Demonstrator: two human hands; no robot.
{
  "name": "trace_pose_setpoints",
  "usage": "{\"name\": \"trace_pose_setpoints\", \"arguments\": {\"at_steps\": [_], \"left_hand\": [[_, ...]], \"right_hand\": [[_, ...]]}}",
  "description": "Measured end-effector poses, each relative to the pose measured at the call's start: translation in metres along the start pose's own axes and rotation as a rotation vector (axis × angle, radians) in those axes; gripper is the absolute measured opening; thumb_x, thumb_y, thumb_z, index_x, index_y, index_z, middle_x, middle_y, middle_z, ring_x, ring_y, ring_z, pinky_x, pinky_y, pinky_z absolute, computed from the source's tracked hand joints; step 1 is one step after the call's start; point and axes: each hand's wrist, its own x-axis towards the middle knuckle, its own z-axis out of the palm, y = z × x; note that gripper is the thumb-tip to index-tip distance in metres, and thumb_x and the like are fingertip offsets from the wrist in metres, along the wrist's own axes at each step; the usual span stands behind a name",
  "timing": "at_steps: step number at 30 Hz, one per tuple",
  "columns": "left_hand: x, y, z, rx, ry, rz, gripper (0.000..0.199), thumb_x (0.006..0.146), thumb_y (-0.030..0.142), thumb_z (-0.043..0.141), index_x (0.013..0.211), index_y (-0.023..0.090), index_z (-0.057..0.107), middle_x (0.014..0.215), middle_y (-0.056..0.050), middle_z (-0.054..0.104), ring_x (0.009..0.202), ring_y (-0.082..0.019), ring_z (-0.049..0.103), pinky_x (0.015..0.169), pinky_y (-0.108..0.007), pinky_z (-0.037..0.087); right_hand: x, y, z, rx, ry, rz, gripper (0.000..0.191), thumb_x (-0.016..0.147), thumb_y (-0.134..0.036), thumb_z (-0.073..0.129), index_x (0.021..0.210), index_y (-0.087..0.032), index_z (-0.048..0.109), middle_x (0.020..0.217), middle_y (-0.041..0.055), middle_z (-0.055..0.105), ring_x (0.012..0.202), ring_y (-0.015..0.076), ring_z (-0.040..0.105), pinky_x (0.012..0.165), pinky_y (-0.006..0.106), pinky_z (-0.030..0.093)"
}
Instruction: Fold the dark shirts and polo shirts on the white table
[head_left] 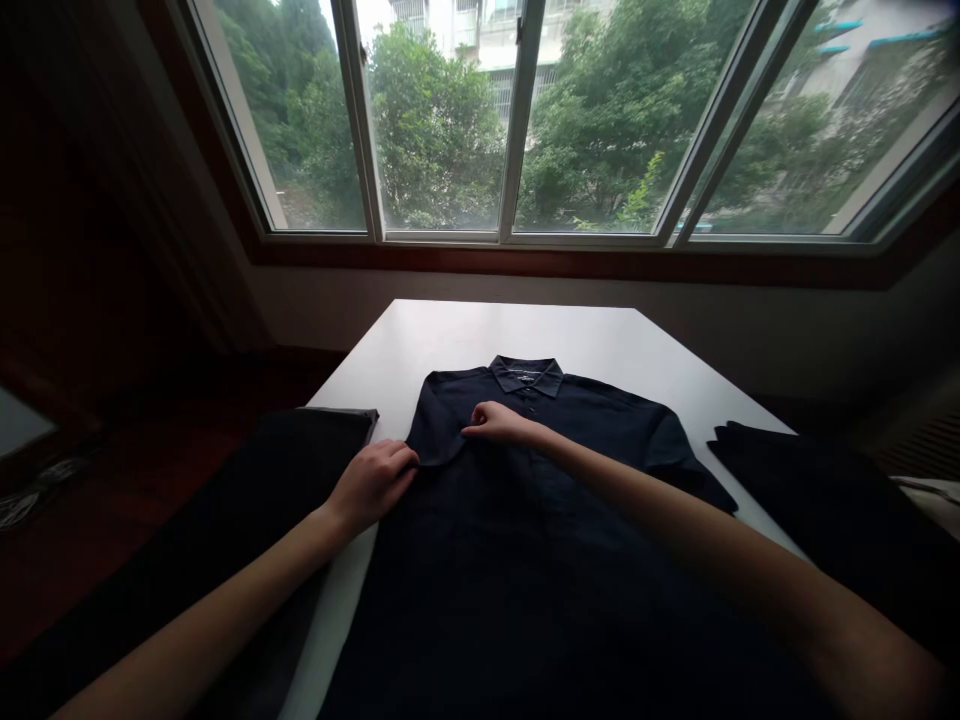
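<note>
A dark navy collared shirt (540,560) lies spread front up on the white table, its collar (526,376) towards the window. Its left-hand sleeve (441,425) lies in against the body. My left hand (373,482) is closed, with its fingertips gripping the outer corner of that sleeve's hem. My right hand (496,422) reaches across the chest and pinches the inner end of the same hem between thumb and fingers. The opposite sleeve (686,460) lies spread outwards.
Dark folded garments (300,450) lie along the table's left edge, and more dark cloth (817,480) lies at the right. Behind the white table (517,325) is a wall with a wide sliding window (517,130). Reddish dark floor (172,480) shows at left.
</note>
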Motion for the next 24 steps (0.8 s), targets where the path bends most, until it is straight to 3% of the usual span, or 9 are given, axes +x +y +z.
{"name": "trace_pose_setpoints", "arguments": {"at_steps": [5,9,11,15,18,21,24], "left_hand": [[0.0,0.0,-0.001,-0.207,0.196,-0.055,0.013,0.094,0.022,0.047,0.096,0.02,0.06,0.094,-0.005,0.064,0.09,-0.018,0.061,0.084,-0.033,0.047],[0.003,-0.004,-0.004,-0.406,0.382,-0.251,0.013,0.094,0.029,0.049,0.094,0.02,0.058,0.09,-0.003,0.064,0.083,-0.017,0.06,0.076,-0.031,0.047],[0.004,-0.007,-0.005,-0.434,0.46,-0.305,0.011,0.093,0.029,0.051,0.092,0.02,0.057,0.095,-0.004,0.064,0.091,-0.018,0.06,0.08,-0.032,0.047],[0.004,-0.011,-0.006,-0.375,0.506,-0.295,0.01,0.092,0.028,0.051,0.087,0.021,0.055,0.103,-0.006,0.061,0.105,-0.021,0.055,0.088,-0.034,0.044],[0.002,-0.013,-0.005,-0.357,0.485,-0.322,0.013,0.092,0.031,0.05,0.084,0.021,0.054,0.092,-0.004,0.059,0.089,-0.019,0.055,0.081,-0.033,0.044],[0.001,-0.014,-0.004,-0.382,0.462,-0.376,0.016,0.092,0.033,0.051,0.082,0.02,0.052,0.081,-0.001,0.055,0.074,-0.016,0.051,0.073,-0.03,0.043],[0.002,-0.014,-0.004,-0.442,0.436,-0.398,0.017,0.093,0.034,0.05,0.083,0.02,0.052,0.078,0.001,0.055,0.07,-0.014,0.052,0.07,-0.028,0.043]], "right_hand": [[0.016,-0.016,-0.011,0.344,-0.082,0.086,0.022,0.079,-0.032,0.072,0.073,-0.015,0.06,0.063,-0.0012,0.059,0.06,0.0103,0.056,0.053,0.019,0.041],[0.037,-0.041,-0.03,0.727,-0.153,0.153,0.016,0.082,-0.028,0.069,0.078,-0.015,0.059,0.069,0.0002,0.063,0.064,0.0109,0.061,0.065,0.023,0.053],[0.051,-0.06,-0.036,0.826,-0.155,0.142,0.011,0.084,-0.023,0.066,0.08,-0.015,0.059,0.071,0.0009,0.063,0.065,0.0107,0.062,0.068,0.024,0.055],[0.077,-0.102,-0.036,0.77,-0.143,0.03,0.01,0.084,-0.021,0.064,0.08,-0.015,0.058,0.07,0.0,0.062,0.06,0.0095,0.059,0.062,0.022,0.052],[0.088,-0.123,-0.026,0.704,-0.149,-0.016,0.012,0.082,-0.022,0.066,0.079,-0.015,0.057,0.068,-0.0015,0.06,0.057,0.0092,0.056,0.058,0.022,0.048],[0.092,-0.129,-0.018,0.653,-0.155,-0.016,0.015,0.08,-0.025,0.069,0.08,-0.016,0.057,0.071,-0.0015,0.061,0.061,0.0096,0.057,0.062,0.023,0.048],[0.093,-0.12,-0.015,0.555,-0.111,0.031,0.019,0.077,-0.029,0.072,0.081,-0.016,0.06,0.076,0.0,0.063,0.065,0.0101,0.058,0.064,0.023,0.047]]}}
